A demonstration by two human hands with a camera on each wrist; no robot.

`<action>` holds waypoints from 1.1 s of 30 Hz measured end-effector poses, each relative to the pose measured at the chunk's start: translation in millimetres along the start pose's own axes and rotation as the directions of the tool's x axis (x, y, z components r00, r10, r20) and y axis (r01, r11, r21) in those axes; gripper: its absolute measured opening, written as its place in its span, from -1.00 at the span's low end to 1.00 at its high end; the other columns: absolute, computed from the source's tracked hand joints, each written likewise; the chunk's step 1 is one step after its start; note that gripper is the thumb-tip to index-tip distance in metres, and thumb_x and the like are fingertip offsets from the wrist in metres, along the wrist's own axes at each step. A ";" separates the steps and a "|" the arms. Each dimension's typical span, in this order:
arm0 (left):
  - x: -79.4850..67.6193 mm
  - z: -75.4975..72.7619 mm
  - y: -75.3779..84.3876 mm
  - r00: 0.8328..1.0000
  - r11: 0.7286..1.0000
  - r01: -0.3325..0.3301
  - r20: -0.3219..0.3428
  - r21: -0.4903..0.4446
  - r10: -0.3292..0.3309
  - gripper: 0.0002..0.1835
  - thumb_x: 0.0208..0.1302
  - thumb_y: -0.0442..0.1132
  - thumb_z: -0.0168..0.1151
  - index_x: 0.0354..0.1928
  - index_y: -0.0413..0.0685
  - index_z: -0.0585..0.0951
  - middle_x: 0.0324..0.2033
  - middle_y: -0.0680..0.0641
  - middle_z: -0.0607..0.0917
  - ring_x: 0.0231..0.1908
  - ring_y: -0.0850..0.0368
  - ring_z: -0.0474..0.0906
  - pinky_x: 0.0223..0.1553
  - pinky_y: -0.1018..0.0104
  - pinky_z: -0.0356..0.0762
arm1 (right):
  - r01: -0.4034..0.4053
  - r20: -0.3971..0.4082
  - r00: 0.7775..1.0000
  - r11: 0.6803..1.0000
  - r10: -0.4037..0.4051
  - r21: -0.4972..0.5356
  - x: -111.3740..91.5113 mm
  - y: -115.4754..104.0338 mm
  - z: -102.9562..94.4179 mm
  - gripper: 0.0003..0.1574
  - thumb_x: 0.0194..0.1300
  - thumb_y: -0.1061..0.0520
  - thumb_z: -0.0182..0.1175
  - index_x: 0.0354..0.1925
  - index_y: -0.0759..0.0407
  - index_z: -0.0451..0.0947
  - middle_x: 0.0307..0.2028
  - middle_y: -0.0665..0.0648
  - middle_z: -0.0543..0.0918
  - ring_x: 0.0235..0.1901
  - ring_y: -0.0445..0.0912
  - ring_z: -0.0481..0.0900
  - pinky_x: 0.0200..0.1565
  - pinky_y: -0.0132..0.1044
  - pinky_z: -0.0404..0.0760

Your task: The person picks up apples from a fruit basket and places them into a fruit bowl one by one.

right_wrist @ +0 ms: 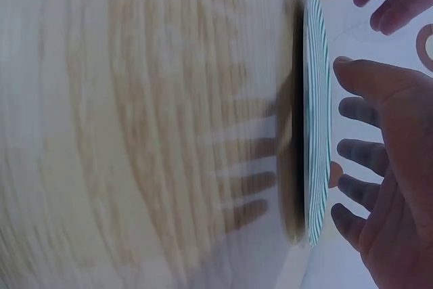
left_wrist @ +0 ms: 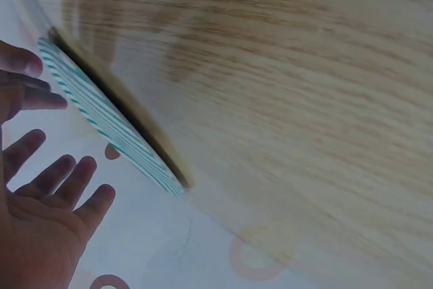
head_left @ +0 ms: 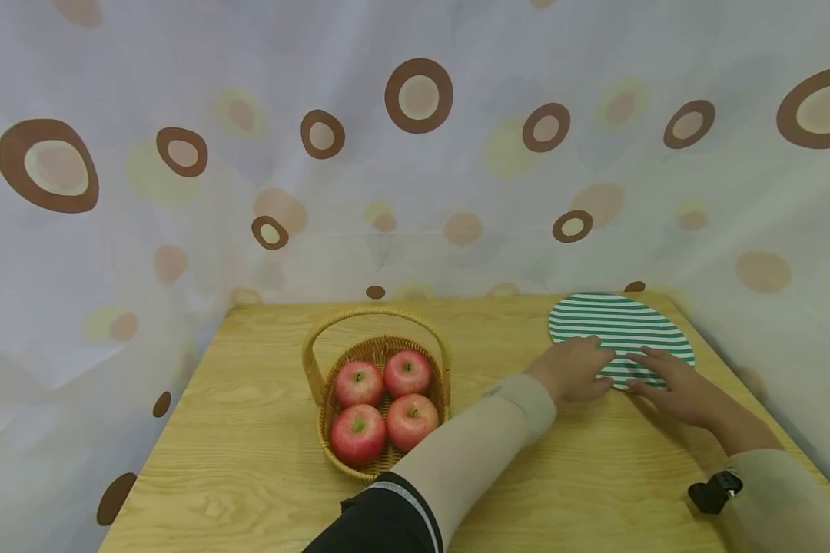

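Observation:
A flat round placemat (head_left: pixel 619 326) with green and white stripes lies at the table's back right. My left hand (head_left: pixel 574 369) reaches across to its near left edge, fingers loosely extended and nothing in them. Beside it, my right hand (head_left: pixel 685 388) is over the near right part, its fingers spread. From the side, in the right wrist view, the right hand (right_wrist: pixel 396 167) shows a gap between its fingertips and the placemat (right_wrist: pixel 316 126). The left wrist view has the left hand (left_wrist: pixel 47 214) also apart from the striped surface.
Left of the arms stands a wicker basket (head_left: pixel 327 430) with a tall arched handle, holding several red apples (head_left: pixel 358 435). The wooden table (head_left: pixel 249 430) meets a patterned curtain (head_left: pixel 415 177) at its back and sides.

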State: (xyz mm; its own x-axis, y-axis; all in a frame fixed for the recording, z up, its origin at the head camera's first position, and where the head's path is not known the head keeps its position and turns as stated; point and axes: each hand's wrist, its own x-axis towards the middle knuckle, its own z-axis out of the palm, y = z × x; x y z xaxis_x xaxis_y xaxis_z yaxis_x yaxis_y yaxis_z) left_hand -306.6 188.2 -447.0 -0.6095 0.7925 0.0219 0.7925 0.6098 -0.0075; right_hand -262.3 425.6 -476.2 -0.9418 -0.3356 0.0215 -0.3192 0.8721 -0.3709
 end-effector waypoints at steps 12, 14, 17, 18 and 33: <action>9.0 15.4 -3.2 1.000 0.999 0.016 0.014 0.051 -0.017 -0.60 0.64 0.17 0.05 0.34 0.31 0.59 0.10 0.23 0.68 0.08 0.36 0.61 0.30 0.46 0.54 | -0.024 0.035 0.999 1.000 0.024 -0.013 5.9 9.9 4.9 -0.27 0.64 -0.10 0.13 0.46 0.41 0.39 0.44 0.74 0.24 0.35 0.70 0.23 0.22 0.66 0.33; 10.5 15.3 -3.1 1.000 0.999 0.000 0.008 0.042 0.000 -0.61 0.64 0.15 0.07 0.33 0.29 0.60 0.08 0.23 0.69 0.05 0.37 0.62 0.24 0.50 0.55 | -0.022 0.037 0.999 1.000 0.023 -0.013 6.9 11.5 6.0 -0.27 0.64 -0.11 0.13 0.47 0.38 0.40 0.45 0.72 0.24 0.36 0.70 0.22 0.22 0.66 0.33; 13.6 14.6 -1.5 1.000 1.000 -0.017 0.022 0.020 0.017 -0.60 0.65 0.14 0.05 0.36 0.29 0.58 0.12 0.23 0.68 0.08 0.37 0.60 0.24 0.53 0.52 | -0.015 0.040 0.999 1.000 0.016 -0.018 8.4 13.3 7.3 -0.27 0.64 -0.12 0.14 0.47 0.35 0.40 0.45 0.71 0.24 0.36 0.69 0.22 0.21 0.67 0.33; 14.7 14.5 -1.0 0.999 1.000 -0.019 0.026 0.010 0.019 -0.60 0.66 0.13 0.05 0.37 0.28 0.58 0.13 0.22 0.68 0.09 0.36 0.60 0.24 0.54 0.52 | -0.015 0.041 0.999 1.000 0.015 -0.019 9.1 13.8 7.6 -0.27 0.64 -0.13 0.14 0.48 0.33 0.40 0.46 0.70 0.24 0.37 0.68 0.22 0.21 0.67 0.32; 22.9 26.7 -2.4 0.996 1.000 0.019 0.088 0.005 -0.020 -0.57 0.67 0.17 -0.01 0.40 0.32 0.54 0.35 0.17 0.58 0.35 0.28 0.51 0.45 0.45 0.39 | -0.032 0.059 0.998 0.999 0.034 -0.034 14.2 14.7 9.9 -0.26 0.64 -0.11 0.14 0.49 0.36 0.38 0.47 0.72 0.22 0.37 0.69 0.22 0.23 0.66 0.35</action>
State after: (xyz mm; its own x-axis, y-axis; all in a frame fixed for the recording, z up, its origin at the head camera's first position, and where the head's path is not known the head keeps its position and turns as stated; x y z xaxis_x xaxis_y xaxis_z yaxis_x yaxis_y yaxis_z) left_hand -323.0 205.2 -473.1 -0.6242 0.7784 -0.0665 0.7806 0.6249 -0.0119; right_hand -279.3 430.1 -490.5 -0.9442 -0.3263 -0.0456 -0.2926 0.8940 -0.3392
